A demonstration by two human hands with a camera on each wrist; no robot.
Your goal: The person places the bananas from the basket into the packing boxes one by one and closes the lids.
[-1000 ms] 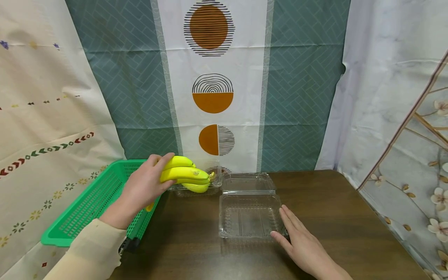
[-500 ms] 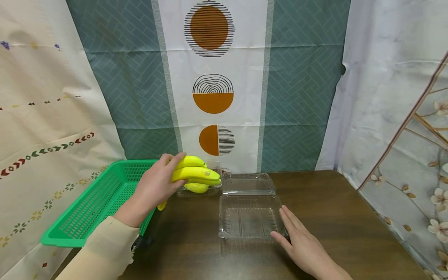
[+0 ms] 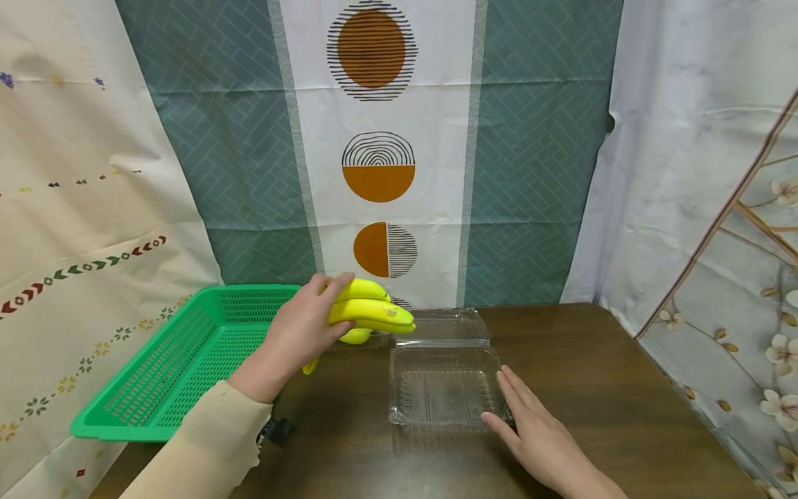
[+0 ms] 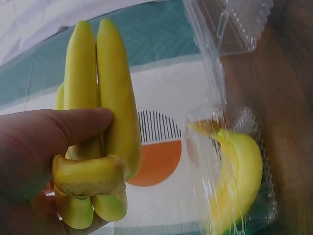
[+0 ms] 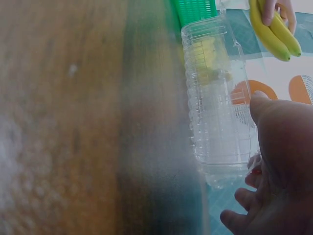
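Note:
My left hand grips a bunch of yellow bananas in the air, over the back of the table. The left wrist view shows the thumb pressed across the bananas near their brown joined stem. In front stands an open clear plastic clamshell box, its lid folded back. Fingers fairly straight, my right hand rests at the box's right edge. Behind the held bunch, partly hidden, more banana shows; in the left wrist view that banana lies in another clear box.
A green perforated basket stands on the left of the brown wooden table. Patterned cloths hang behind the table and along both sides. A dark wrist device sits under the left sleeve.
My left hand has moved steadily to the right with the bananas, away from the basket and toward the open box's lid. My right hand has stayed at the box.

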